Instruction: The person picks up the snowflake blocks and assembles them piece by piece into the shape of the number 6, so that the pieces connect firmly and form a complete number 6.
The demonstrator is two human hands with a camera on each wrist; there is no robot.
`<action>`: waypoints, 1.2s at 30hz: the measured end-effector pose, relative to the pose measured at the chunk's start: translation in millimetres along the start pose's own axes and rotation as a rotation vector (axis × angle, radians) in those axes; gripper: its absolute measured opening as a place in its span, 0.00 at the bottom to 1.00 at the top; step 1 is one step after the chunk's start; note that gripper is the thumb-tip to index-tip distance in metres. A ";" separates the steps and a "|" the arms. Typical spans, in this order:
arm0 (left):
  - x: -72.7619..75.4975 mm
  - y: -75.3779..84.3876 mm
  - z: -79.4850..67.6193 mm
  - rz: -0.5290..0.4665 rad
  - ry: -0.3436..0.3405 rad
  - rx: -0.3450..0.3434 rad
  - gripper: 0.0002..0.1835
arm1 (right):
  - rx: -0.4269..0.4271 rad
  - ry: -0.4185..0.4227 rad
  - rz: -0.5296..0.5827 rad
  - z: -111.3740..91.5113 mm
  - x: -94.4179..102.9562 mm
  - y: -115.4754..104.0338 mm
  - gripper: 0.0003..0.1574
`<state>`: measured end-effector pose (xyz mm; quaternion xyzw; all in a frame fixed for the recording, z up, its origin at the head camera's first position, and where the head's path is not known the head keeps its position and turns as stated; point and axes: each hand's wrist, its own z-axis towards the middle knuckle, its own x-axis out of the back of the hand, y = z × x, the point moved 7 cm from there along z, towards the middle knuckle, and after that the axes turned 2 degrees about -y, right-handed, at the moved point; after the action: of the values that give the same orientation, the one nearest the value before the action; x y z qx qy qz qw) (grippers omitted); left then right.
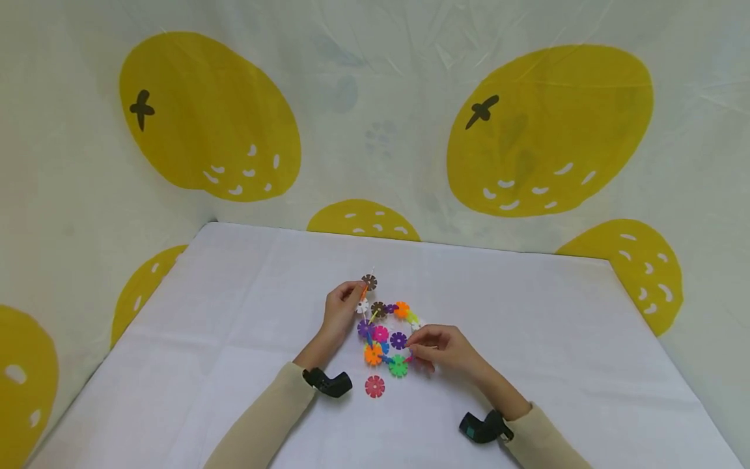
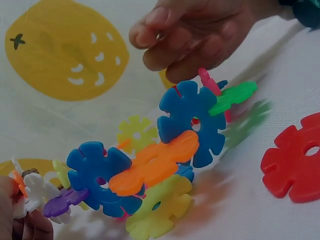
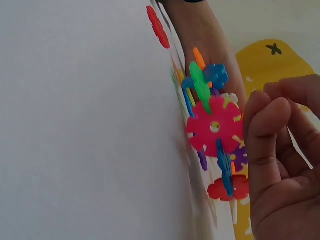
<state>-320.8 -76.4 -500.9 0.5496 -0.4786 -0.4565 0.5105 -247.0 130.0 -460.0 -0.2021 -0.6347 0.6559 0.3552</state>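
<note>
A chain of colourful interlocking plastic discs, notched like flowers, lies curved into a ring on the table, with a green disc [image 1: 398, 366] at its near side. My left hand [image 1: 342, 305] pinches the chain's far left end, by a brown disc [image 1: 369, 282] and a white disc [image 2: 40, 192]. My right hand [image 1: 442, 345] is at the ring's right side, beside a purple disc [image 1: 398, 340]. Its fingers are loosely curled, thumb close to the fingertips, nothing visible between them. In the right wrist view a pink disc [image 3: 215, 127] stands left of these fingers.
One loose red disc [image 1: 375, 386] lies flat on the white tabletop [image 1: 263, 293], in front of the chain. Behind the table hangs a pale curtain [image 1: 375, 98] printed with yellow fruit. Black wrist cameras sit on both forearms.
</note>
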 end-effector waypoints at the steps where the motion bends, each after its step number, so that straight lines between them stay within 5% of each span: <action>1: -0.3 0.8 -0.3 0.003 -0.005 -0.006 0.15 | 0.001 -0.032 0.011 0.2 -5.1 -0.1 0.13; 8: -1.8 1.9 -0.7 0.007 -0.034 -0.023 0.15 | -0.027 -0.285 0.095 -2.3 -39.3 1.7 0.12; 13: -2.3 3.2 -1.1 0.011 -0.039 -0.027 0.14 | -0.053 -0.379 0.104 -3.7 -54.2 5.2 0.14; 19: -2.0 3.5 -1.0 0.022 -0.025 -0.033 0.15 | -0.140 -0.388 0.082 -6.1 -55.9 11.1 0.14; 29: -1.4 1.7 0.2 0.016 -0.024 -0.030 0.16 | -0.154 -0.367 -0.049 -7.4 -46.0 12.4 0.13; 36: -1.6 41.5 -25.0 0.042 -0.029 -0.047 0.14 | -0.138 -0.293 -0.123 -4.2 -42.2 10.9 0.12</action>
<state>-298.8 -72.5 -457.9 0.5206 -0.4865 -0.4648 0.5255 -218.2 103.0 -479.0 -0.0890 -0.7343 0.6103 0.2835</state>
